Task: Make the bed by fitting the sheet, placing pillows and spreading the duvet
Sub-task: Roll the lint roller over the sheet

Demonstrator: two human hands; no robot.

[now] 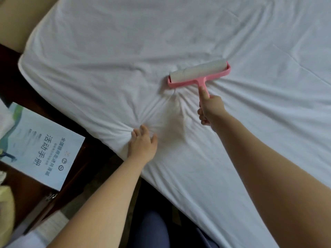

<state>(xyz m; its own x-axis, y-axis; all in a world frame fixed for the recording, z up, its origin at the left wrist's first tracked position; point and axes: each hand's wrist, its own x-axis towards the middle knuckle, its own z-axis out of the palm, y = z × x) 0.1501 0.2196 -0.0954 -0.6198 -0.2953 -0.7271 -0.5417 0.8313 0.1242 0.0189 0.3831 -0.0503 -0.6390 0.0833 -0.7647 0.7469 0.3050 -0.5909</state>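
Observation:
A white sheet (111,56) covers the mattress and fills most of the view. Creases fan out from a spot near the bed's near edge. My left hand (143,144) presses flat on the sheet there, fingers spread. My right hand (210,109) grips the pink handle of a lint roller (198,71), forefinger laid along the handle. The roller's white drum lies on the sheet just beyond the creased patch. No pillows or duvet are in view.
A dark wooden bedside table (28,190) stands at the left, close to the bed's edge. A light blue booklet (38,144) with printed characters lies on it. A beige headboard (19,20) shows at the top left.

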